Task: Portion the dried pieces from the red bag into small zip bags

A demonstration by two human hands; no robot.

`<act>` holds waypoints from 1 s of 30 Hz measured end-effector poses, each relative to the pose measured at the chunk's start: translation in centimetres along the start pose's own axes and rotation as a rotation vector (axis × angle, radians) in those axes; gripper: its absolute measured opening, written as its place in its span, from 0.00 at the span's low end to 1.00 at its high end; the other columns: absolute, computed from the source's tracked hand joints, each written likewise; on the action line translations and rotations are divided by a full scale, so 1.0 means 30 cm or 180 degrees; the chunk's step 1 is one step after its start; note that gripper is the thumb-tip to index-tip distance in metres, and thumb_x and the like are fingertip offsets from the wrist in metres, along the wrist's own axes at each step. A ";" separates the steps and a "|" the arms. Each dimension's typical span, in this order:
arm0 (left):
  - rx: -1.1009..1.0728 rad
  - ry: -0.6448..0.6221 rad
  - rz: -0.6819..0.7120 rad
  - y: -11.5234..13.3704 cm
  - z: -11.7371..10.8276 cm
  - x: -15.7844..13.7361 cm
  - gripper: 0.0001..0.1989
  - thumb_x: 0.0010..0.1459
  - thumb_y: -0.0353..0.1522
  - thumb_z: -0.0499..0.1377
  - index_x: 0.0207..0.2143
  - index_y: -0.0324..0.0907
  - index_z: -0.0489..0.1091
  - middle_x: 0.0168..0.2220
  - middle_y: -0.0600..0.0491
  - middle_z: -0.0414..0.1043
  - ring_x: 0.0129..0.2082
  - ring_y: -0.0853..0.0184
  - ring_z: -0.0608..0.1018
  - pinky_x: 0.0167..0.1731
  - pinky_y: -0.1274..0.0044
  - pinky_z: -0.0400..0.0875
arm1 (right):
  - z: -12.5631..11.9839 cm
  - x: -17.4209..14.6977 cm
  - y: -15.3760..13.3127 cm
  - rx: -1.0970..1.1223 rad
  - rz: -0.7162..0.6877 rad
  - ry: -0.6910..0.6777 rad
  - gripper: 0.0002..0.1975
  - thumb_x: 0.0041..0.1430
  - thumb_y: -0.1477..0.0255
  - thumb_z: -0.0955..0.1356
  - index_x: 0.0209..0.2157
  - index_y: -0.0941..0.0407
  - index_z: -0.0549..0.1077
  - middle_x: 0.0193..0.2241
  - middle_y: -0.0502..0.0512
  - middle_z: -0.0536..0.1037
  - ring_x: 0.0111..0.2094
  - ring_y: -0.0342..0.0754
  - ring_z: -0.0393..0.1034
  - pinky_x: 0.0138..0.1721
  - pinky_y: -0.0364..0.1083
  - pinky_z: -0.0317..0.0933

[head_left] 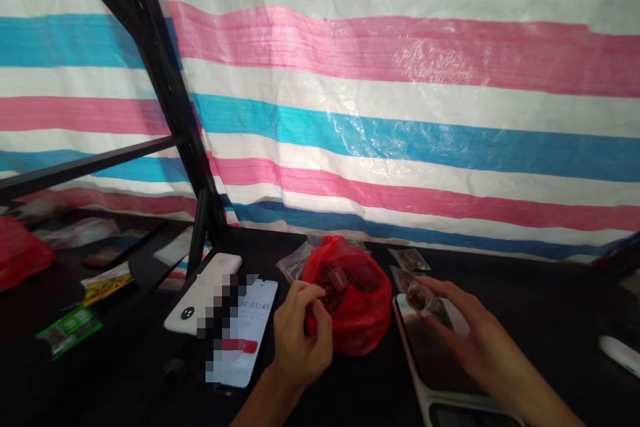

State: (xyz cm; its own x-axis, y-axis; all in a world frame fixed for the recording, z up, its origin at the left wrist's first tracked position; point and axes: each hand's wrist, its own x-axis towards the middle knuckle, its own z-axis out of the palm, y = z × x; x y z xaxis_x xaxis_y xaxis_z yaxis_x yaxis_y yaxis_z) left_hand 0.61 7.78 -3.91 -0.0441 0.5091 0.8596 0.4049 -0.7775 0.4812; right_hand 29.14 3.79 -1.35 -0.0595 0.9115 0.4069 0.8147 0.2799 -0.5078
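A red plastic bag [367, 323] stands open on the black table, with loose brown bits [357, 297] and a small clear plastic cup [338, 278] inside. My left hand [303, 337] is at the bag's left rim, its fingers curled and closed; what they pinch, if anything, is hidden. Between the thumb and fingers of my right hand [475, 333] is a small clear plastic bag [419, 295] with some brown content. That hand is above a flat device like a digital scale [410, 353], whose dark display [470, 415] shows at the bottom.
Behind the red bag lie clear plastic bags [295, 261]; another filled sachet [414, 259] lies farther right. On the left are a phone with a timer [250, 327], a white device [220, 273] and a green packet [70, 330]. A black metal frame [165, 93] and striped sheet [375, 107] rise behind.
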 end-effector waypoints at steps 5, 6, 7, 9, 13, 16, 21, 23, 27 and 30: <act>0.0039 0.0168 -0.0224 -0.004 -0.002 0.014 0.10 0.61 0.21 0.53 0.40 0.43 0.67 0.30 0.56 0.66 0.28 0.70 0.71 0.28 0.79 0.68 | 0.033 0.132 -0.173 0.0284 -0.0354 -0.0554 0.18 0.65 0.70 0.65 0.56 0.48 0.72 0.47 0.56 0.78 0.45 0.52 0.76 0.47 0.49 0.69; 0.0056 0.0214 -0.0296 -0.006 -0.003 0.017 0.10 0.62 0.21 0.53 0.40 0.43 0.67 0.30 0.56 0.65 0.28 0.70 0.71 0.27 0.79 0.67 | 0.053 0.157 -0.205 0.0250 -0.0456 -0.0728 0.19 0.64 0.73 0.64 0.56 0.48 0.72 0.48 0.56 0.78 0.44 0.51 0.76 0.46 0.49 0.69; 0.0066 0.0251 -0.0352 -0.007 -0.004 0.020 0.09 0.62 0.22 0.53 0.40 0.43 0.67 0.30 0.56 0.65 0.27 0.70 0.71 0.27 0.79 0.67 | 0.075 0.180 -0.231 0.0191 -0.0557 -0.0866 0.21 0.62 0.76 0.64 0.56 0.48 0.73 0.48 0.55 0.78 0.44 0.51 0.76 0.47 0.49 0.69; 0.0065 0.0277 -0.0403 -0.008 -0.007 0.024 0.09 0.62 0.22 0.53 0.39 0.43 0.67 0.30 0.56 0.64 0.27 0.70 0.70 0.27 0.79 0.67 | 0.125 0.217 -0.268 0.0023 -0.0754 -0.1127 0.23 0.58 0.80 0.65 0.54 0.50 0.74 0.49 0.55 0.79 0.47 0.52 0.75 0.52 0.51 0.66; 0.0089 0.0273 -0.0387 -0.001 -0.012 0.029 0.09 0.62 0.22 0.53 0.40 0.43 0.67 0.30 0.56 0.65 0.28 0.70 0.71 0.28 0.79 0.68 | 0.209 0.253 -0.284 -0.0265 -0.0852 -0.1329 0.21 0.59 0.78 0.66 0.54 0.54 0.74 0.49 0.58 0.81 0.51 0.56 0.74 0.56 0.56 0.62; 0.0101 0.0260 -0.0351 0.003 -0.014 0.030 0.09 0.62 0.22 0.53 0.40 0.43 0.67 0.31 0.56 0.66 0.28 0.70 0.72 0.28 0.78 0.68 | 0.233 0.256 -0.278 -0.0270 -0.0878 -0.1285 0.23 0.62 0.77 0.65 0.58 0.54 0.71 0.53 0.59 0.80 0.53 0.56 0.73 0.57 0.57 0.61; 0.0036 0.0266 -0.0330 -0.001 -0.014 0.025 0.09 0.63 0.22 0.53 0.40 0.43 0.67 0.31 0.55 0.66 0.28 0.69 0.72 0.27 0.78 0.68 | 0.173 0.215 -0.250 -0.0093 -0.0625 -0.1011 0.26 0.59 0.78 0.65 0.59 0.51 0.71 0.55 0.57 0.78 0.54 0.56 0.73 0.57 0.59 0.63; -0.0007 0.0282 -0.0349 -0.003 -0.013 0.023 0.09 0.63 0.23 0.53 0.41 0.43 0.67 0.30 0.56 0.66 0.28 0.69 0.72 0.27 0.78 0.67 | 0.122 0.173 -0.205 0.0065 -0.0387 -0.0845 0.24 0.61 0.75 0.66 0.59 0.49 0.71 0.54 0.56 0.79 0.52 0.56 0.74 0.55 0.59 0.65; -0.0060 0.0311 -0.0384 -0.002 -0.014 0.024 0.09 0.62 0.22 0.53 0.41 0.43 0.67 0.30 0.56 0.65 0.28 0.70 0.71 0.28 0.79 0.67 | 0.020 0.053 -0.062 0.0203 0.0071 -0.0554 0.22 0.63 0.66 0.67 0.59 0.48 0.72 0.54 0.58 0.79 0.53 0.58 0.75 0.54 0.58 0.69; -0.0096 0.0251 -0.0376 0.004 -0.015 0.024 0.10 0.62 0.21 0.54 0.41 0.43 0.67 0.30 0.57 0.65 0.27 0.70 0.70 0.28 0.79 0.66 | -0.034 -0.034 0.023 0.0023 0.0154 -0.0600 0.23 0.62 0.66 0.68 0.59 0.47 0.72 0.53 0.58 0.79 0.51 0.58 0.76 0.54 0.58 0.70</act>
State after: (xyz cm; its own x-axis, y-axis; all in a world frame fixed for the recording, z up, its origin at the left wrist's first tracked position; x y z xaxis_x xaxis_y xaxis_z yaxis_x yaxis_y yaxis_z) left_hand 0.22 7.90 -3.17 -0.1621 0.5681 0.8069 0.3650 -0.7252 0.5839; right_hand 30.34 2.75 -1.34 -0.1280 0.9641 0.2326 0.8152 0.2358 -0.5290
